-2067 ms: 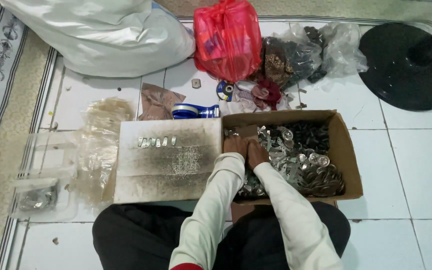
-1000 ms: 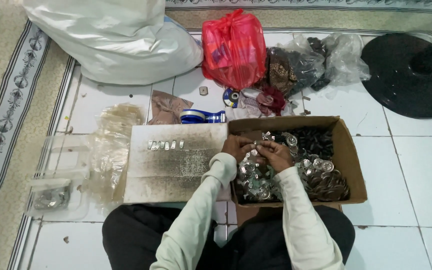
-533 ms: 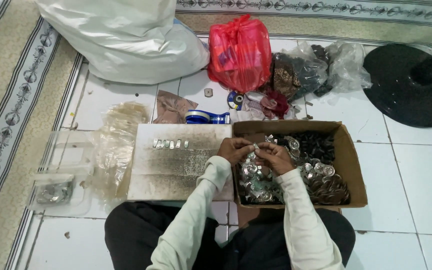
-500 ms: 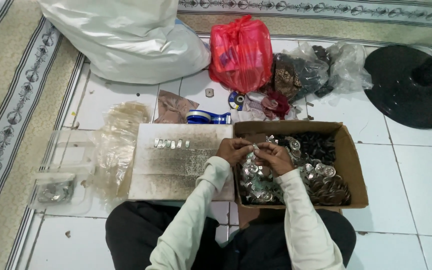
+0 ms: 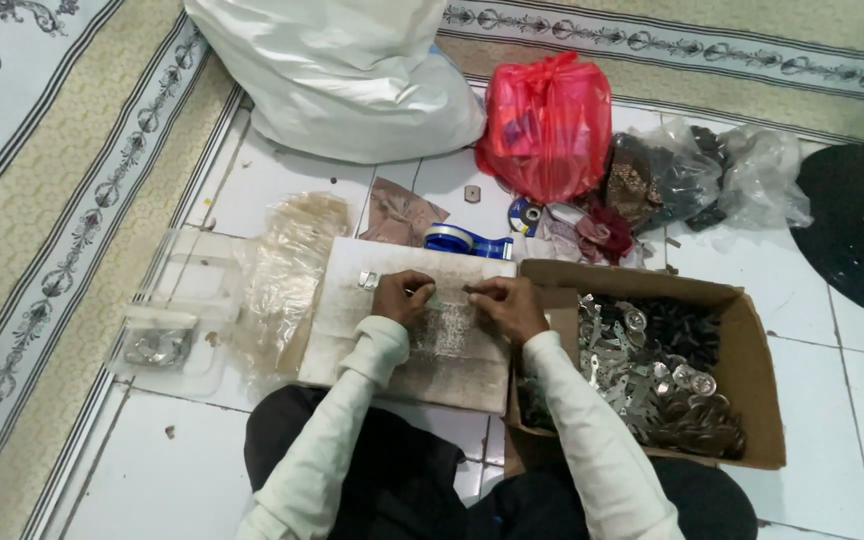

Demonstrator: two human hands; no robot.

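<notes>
Hands | left hand [image 5: 401,297], right hand [image 5: 505,303] fingers pinching tiny metal piece [image 5: 448,292] | piece's shape unclear

A white tiled floor [image 5: 852,370] carries everything, with a patterned rug [image 5: 42,200] along its left and far edges. On the tiles lie a pale board [image 5: 352,330], a cardboard box [image 5: 752,400] of metal parts just beside it, clear plastic bags [image 5: 282,270], a blue tape dispenser [image 5: 467,242], a red bag [image 5: 547,125], a big white sack [image 5: 352,70] and a black round base [image 5: 862,230].
</notes>
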